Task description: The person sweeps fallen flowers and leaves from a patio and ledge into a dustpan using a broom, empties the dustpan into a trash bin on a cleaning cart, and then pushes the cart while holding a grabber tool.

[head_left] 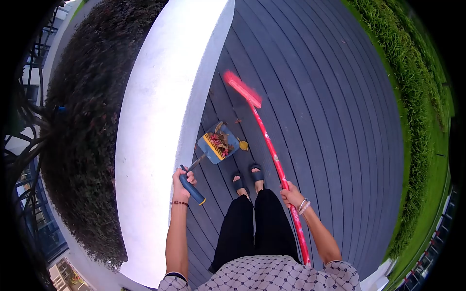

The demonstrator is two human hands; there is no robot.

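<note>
My left hand (184, 183) is wrapped round the blue handle of a long-handled dustpan (211, 156). The pan rests on the deck, with a yellow comb edge inside it and dry leaves and reddish bits (222, 140) in it. My right hand (292, 195) grips the red patterned pole of a broom (268, 140). Its red bristle head (242, 89) is out ahead, beyond the pan and to the right, slightly blurred; whether it touches the deck I cannot tell. A yellow leaf (243, 145) lies beside the pan's right edge, and a small brown scrap (238, 121) lies just beyond.
Dark decking boards (330, 126) run underfoot. A curved white ledge (155, 97) borders the left side, with a dark hedge (87, 121) behind it. Green grass (417, 145) edges the right. My sandalled feet (256, 172) stand close to the dustpan.
</note>
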